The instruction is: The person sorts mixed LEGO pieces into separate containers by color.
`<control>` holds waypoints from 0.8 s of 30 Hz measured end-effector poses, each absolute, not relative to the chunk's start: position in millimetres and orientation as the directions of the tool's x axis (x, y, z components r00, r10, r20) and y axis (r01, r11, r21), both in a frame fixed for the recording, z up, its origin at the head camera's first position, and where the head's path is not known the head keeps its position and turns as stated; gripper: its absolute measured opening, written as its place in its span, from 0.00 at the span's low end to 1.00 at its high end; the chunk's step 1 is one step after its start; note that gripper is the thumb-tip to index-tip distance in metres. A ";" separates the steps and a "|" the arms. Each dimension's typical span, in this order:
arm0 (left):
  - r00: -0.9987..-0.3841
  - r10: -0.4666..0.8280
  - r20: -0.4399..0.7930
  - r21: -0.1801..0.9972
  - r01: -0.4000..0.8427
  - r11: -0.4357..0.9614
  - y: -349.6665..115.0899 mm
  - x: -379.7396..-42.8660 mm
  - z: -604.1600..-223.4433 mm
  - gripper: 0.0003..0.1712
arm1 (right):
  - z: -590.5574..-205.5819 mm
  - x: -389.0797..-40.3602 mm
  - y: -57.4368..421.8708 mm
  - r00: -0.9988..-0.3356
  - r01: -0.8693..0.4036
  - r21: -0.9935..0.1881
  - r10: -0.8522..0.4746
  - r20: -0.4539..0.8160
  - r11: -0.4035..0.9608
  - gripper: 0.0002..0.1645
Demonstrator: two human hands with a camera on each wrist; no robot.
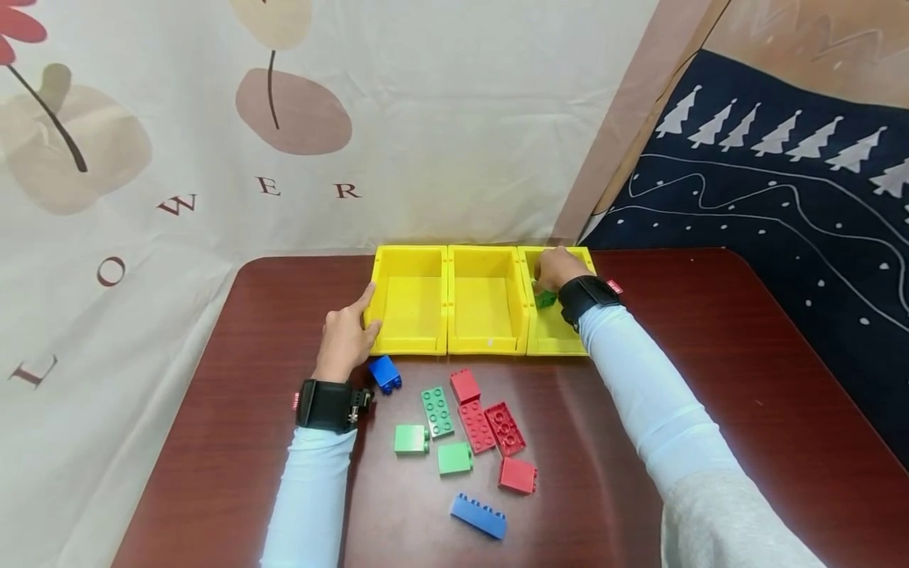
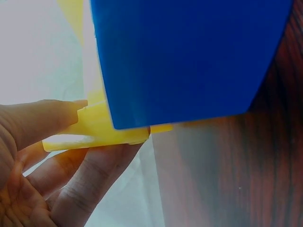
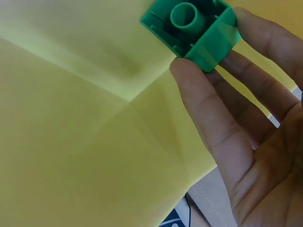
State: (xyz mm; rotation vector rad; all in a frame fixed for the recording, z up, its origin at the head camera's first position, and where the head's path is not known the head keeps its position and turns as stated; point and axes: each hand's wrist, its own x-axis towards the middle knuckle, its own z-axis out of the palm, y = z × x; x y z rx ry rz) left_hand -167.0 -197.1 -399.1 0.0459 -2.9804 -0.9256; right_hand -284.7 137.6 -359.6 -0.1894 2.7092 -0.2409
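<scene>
My right hand (image 1: 559, 268) reaches into the rightmost yellow bin (image 1: 557, 339). Its thumb and fingers pinch a green toy brick (image 3: 208, 35); the right wrist view shows the brick's hollow underside and round tube. At the far left of the row, my left hand (image 1: 346, 338) holds the edge of the left yellow bin (image 1: 410, 345). In the left wrist view the thumb and fingers lie on opposite sides of the yellow wall (image 2: 102, 130). Just beside this hand lies a blue brick (image 1: 386, 374), which looms large in that view.
Between the outer bins stands a middle yellow bin (image 1: 487, 345). In front lie a studded green brick (image 1: 436, 412), two other green bricks (image 1: 411, 439), several red bricks (image 1: 476, 426) and a long blue brick (image 1: 479, 517). A printed cloth (image 1: 454, 158) hangs behind the table (image 1: 248, 379).
</scene>
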 end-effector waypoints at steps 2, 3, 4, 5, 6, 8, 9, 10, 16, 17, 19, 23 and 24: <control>-1.000 -0.027 0.010 0.569 -0.016 0.822 -196.5 -166.8 -398.9 0.38 | -359.5 -282.0 138.5 -0.908 -0.087 -0.194 -0.158 -0.388 0.977 0.20; -1.000 -0.024 0.012 0.570 -0.013 0.822 -196.2 -166.8 -398.8 0.38 | -359.3 -280.5 138.9 -0.910 -0.080 -0.195 -0.152 -0.385 0.977 0.21; -1.000 -0.023 0.015 0.569 -0.010 0.822 -196.1 -166.7 -398.7 0.38 | -359.0 -279.0 139.1 -0.912 -0.074 -0.198 -0.146 -0.384 0.977 0.22; -1.000 -0.023 0.016 0.569 -0.010 0.822 -196.1 -166.6 -398.5 0.38 | -358.2 -277.5 139.2 -0.914 -0.072 -0.200 -0.144 -0.378 0.977 0.23; -1.000 -0.026 0.018 0.570 -0.011 0.822 -196.2 -166.5 -398.3 0.38 | -357.1 -275.9 139.1 -0.918 -0.070 -0.202 -0.143 -0.371 0.977 0.24; -0.999 -0.032 0.022 0.573 -0.013 0.820 -196.7 -166.5 -397.6 0.38 | -353.1 -272.8 139.2 -0.926 -0.053 -0.213 -0.128 -0.355 0.976 0.27; -0.999 -0.035 0.023 0.573 -0.016 0.820 -197.0 -166.7 -397.3 0.38 | -349.4 -270.8 139.4 -0.931 -0.044 -0.216 -0.119 -0.346 0.975 0.28; -0.999 -0.035 0.021 0.572 -0.016 0.820 -196.8 -166.4 -397.7 0.38 | -346.2 -268.2 140.3 -0.935 -0.040 -0.218 -0.114 -0.336 0.975 0.28; -0.999 -0.027 0.022 0.570 -0.010 0.822 -196.7 -166.7 -398.4 0.39 | -311.5 -236.3 141.4 -0.972 -0.046 -0.268 -0.105 -0.208 0.962 0.29; -0.999 -0.028 0.022 0.570 -0.010 0.822 -196.9 -167.0 -398.5 0.39 | -306.0 -227.9 139.7 -0.978 -0.058 -0.280 -0.112 -0.178 0.958 0.28; -0.999 -0.028 0.025 0.568 -0.008 0.823 -197.4 -167.4 -398.5 0.39 | -298.4 -210.3 135.5 -0.984 -0.098 -0.296 -0.138 -0.116 0.950 0.28; -1.000 -0.027 0.014 0.569 -0.014 0.822 -197.5 -169.2 -399.0 0.39 | -295.6 -171.7 123.4 -0.976 -0.211 -0.300 -0.215 0.020 0.930 0.26; -1.000 -0.028 0.013 0.569 -0.016 0.822 -197.6 -169.3 -399.0 0.39 | -297.0 -162.9 120.0 -0.970 -0.243 -0.298 -0.240 0.048 0.923 0.26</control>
